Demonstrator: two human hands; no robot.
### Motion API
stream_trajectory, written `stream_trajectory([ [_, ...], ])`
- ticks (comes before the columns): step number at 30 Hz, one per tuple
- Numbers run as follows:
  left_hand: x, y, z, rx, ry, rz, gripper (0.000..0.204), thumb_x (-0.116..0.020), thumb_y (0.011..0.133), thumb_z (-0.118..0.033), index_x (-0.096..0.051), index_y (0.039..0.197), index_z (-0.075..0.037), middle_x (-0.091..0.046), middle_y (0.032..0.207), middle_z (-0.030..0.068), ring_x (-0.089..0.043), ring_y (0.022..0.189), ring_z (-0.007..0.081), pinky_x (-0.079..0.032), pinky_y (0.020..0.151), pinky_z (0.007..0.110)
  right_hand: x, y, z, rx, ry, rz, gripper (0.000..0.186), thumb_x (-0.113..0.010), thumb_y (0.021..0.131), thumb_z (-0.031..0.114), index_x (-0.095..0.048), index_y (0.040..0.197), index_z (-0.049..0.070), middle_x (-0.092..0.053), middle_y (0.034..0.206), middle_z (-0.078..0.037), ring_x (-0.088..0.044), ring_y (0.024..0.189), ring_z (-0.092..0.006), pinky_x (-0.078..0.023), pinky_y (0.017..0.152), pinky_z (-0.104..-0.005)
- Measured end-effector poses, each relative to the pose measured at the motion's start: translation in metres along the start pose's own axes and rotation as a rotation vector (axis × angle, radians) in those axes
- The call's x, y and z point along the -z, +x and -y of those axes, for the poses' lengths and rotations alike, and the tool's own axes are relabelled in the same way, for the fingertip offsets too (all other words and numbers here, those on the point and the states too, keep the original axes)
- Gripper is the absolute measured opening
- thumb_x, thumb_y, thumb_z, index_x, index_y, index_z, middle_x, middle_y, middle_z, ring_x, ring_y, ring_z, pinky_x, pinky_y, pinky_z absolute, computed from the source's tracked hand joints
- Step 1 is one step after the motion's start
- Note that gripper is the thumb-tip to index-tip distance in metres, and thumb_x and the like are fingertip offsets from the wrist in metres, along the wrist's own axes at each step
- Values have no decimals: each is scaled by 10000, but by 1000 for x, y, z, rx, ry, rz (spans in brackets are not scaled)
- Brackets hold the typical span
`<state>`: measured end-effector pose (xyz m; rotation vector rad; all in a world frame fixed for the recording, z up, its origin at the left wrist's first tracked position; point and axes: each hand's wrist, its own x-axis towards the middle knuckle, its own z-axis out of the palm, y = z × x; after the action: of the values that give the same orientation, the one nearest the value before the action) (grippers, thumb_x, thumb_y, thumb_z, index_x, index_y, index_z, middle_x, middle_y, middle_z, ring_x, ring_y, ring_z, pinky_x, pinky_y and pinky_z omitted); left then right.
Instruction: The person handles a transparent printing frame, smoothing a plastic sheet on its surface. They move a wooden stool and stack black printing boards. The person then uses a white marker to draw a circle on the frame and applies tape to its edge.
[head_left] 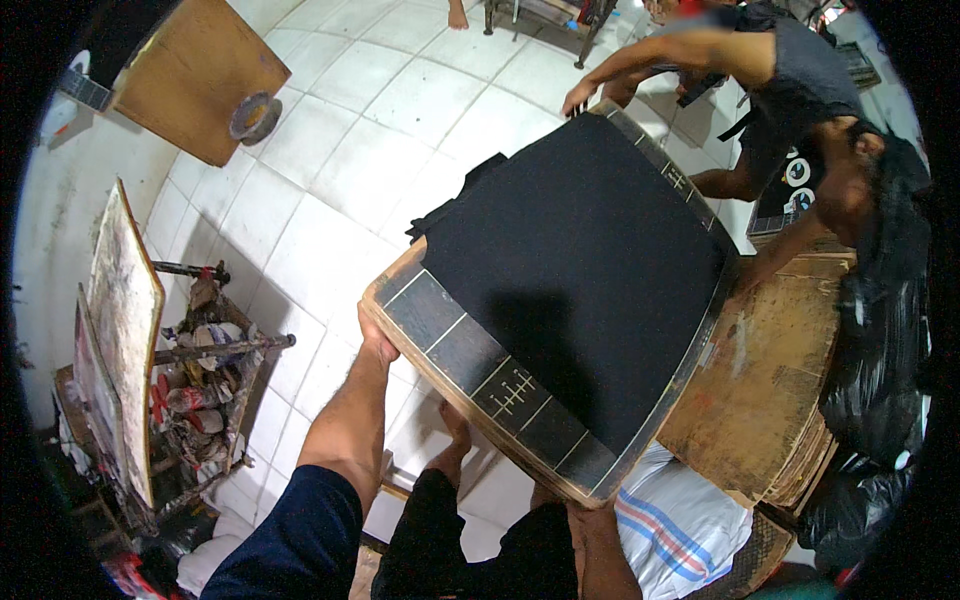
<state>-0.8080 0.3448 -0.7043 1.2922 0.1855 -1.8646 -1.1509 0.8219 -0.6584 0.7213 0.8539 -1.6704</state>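
A broad wooden board (pixel 465 345) with rounded corners lies tilted across the middle, and black cloth (pixel 600 260) is stretched flat over it. Dark strips with pale ruled marks show at its two ends. My left hand (pixel 377 333) grips the left corner, its fingers partly hidden beneath the edge. At the near corner, my right hand (pixel 592 518) holds the same board from below, most of its fingers out of sight. Loose black cloth edges stick out past the board's upper left side. A co-worker's hand (pixel 580 96) touches the far corner.
The co-worker (pixel 800 90) leans in from the upper right. Stacked brown boards (pixel 770 370) stand at right, beside a white striped sack (pixel 680 515) and black plastic bags (pixel 880 350). A rack with bottles (pixel 205 390) is at left. A brown box (pixel 205 75) sits at upper left.
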Motion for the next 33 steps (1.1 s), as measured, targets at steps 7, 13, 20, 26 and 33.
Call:
stream_trajectory([
  [7,-47,-50,-23,5,101,-68,813,-285,943,-677,-489,1452,-77,-495,1463,198,-484,1319,369,-386,1102,550,-56,-37,23,-41,-129,-147,626,-536,916,662,-664,1192,115,-712,1127,-126,-704,947,-348,-594,751,-557],
  [13,-59,-62,-32,23,120,-147,753,-303,942,-661,-565,1370,-99,-592,1364,160,-556,1248,352,-433,1071,520,-97,-54,34,-72,-224,-218,639,-538,896,686,-682,1170,127,-718,1123,-110,-703,949,-342,-595,759,-547],
  [20,-26,-48,-7,75,27,-79,813,-260,938,-679,-530,1423,-85,-560,1415,169,-527,1299,342,-419,1091,508,-123,-65,55,-110,-312,-234,655,-540,872,713,-703,1145,140,-726,1118,-91,-703,952,-335,-596,768,-535],
  [26,-13,-52,14,109,-3,-31,834,-253,921,-684,-529,1428,-81,-526,1443,181,-511,1299,362,-410,1093,524,-142,-61,84,-134,-440,-292,861,-497,821,844,-626,1294,136,-675,1251,-119,-657,1074,-401,-567,805,-604],
  [33,-26,-56,12,160,-84,54,854,-247,920,-706,-524,1432,-81,-513,1452,190,-475,1328,386,-360,1123,565,-167,-43,94,-27,-565,-363,788,-496,824,788,-655,1244,141,-691,1216,-97,-656,1063,-359,-560,837,-569],
])
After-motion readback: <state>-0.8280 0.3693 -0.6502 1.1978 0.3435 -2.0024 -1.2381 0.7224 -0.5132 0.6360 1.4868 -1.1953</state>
